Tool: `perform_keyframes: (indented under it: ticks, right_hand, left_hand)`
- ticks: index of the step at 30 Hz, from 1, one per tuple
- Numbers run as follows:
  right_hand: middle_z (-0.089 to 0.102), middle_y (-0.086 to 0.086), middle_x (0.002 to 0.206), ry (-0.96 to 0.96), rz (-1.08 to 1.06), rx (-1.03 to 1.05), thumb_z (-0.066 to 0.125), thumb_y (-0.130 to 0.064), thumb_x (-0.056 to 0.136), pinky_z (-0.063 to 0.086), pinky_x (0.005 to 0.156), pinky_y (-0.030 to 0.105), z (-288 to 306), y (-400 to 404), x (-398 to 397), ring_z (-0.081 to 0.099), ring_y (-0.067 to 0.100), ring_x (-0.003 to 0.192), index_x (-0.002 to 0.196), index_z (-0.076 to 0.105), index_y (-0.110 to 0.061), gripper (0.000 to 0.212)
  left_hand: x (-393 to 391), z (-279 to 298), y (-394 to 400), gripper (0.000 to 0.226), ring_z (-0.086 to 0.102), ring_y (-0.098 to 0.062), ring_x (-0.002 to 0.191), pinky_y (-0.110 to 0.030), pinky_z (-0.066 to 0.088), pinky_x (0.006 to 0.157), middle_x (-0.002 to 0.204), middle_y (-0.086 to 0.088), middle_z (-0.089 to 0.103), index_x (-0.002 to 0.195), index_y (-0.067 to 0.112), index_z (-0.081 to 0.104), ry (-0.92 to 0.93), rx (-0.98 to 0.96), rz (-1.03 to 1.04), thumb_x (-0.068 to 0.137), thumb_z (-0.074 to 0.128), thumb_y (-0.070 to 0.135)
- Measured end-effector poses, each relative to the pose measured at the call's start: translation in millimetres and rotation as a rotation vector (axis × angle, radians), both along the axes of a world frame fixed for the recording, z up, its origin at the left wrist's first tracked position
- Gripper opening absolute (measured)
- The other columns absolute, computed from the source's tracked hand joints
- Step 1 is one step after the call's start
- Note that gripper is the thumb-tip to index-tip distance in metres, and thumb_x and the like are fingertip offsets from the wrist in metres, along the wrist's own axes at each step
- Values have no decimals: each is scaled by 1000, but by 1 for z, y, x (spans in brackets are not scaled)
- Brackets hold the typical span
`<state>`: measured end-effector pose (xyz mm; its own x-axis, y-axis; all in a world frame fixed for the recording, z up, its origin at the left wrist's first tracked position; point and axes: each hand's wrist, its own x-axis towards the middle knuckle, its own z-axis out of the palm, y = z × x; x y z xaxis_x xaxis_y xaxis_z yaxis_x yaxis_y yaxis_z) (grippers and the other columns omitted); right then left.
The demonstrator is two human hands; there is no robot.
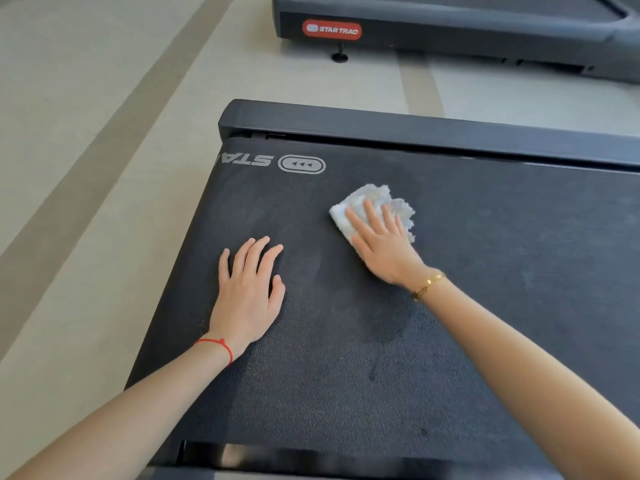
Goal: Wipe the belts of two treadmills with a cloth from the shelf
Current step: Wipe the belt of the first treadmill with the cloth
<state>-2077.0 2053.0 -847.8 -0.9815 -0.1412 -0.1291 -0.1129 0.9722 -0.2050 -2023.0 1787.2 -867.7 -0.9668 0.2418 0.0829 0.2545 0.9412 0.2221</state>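
Down on the near treadmill's belt (346,341), both of the person's hands lie flat. The right hand (384,244) presses a crumpled white cloth (372,199) against the dark, textured surface, in the far middle part of the belt. Its fingers are straight and slightly spread over the cloth, not curled round it; the cloth sticks out beyond the fingertips and on both sides of the hand. A gold bracelet (427,284) sits on that wrist.

The left hand (247,292) rests palm down on the bare belt, to the left of the cloth and a little nearer the person, well apart from it. Its fingers are straight and close together, with the thumb held out to the side. A red string (216,342) circles that wrist.

Beyond the hands, a pale printed logo (301,164) is on the belt near its far left corner, partly cut off by the belt's edge. A dark side rail (415,129) runs along the far edge of the belt. A darker patch (391,327) shows on the belt between the two forearms.

Farther off, across a strip of pale floor (86,168), stands the second treadmill (467,29), with a red brand badge (331,29) on its end and a small foot (339,55) under it.
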Motion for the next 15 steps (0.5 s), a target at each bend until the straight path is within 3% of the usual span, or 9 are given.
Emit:
perform_keyframes:
  ticks: [5, 11, 15]
  right_hand:
    - [-15, -7, 163, -7, 287, -40, 14, -51, 103, -10, 120, 40, -3, -2, 86, -19, 26, 148, 152, -4, -46, 53]
    - [-9, -3, 164, -29, 21, -14, 23, -42, 105, -3, 121, 46, 4, 5, 67, -11, 31, 150, 154, 5, -42, 52]
    - [-9, -1, 164, -15, 179, -23, 21, -41, 106, -3, 122, 47, 2, -24, 112, -9, 34, 150, 155, 4, -39, 52]
  left_hand:
    - [2, 0, 0, 48, 27, -25, 146, -58, 20, 119, 156, -4, 35, 146, 20, 41, 31, 20, -5, 99, 39, 30]
    - [2, 0, 0, 48, 25, -25, 148, -56, 15, 121, 157, -5, 35, 147, 19, 42, 32, 69, -8, 100, 41, 30]
    - [5, 1, 1, 49, 24, -24, 148, -55, 14, 121, 157, -5, 35, 147, 18, 42, 42, 82, -4, 99, 43, 27]
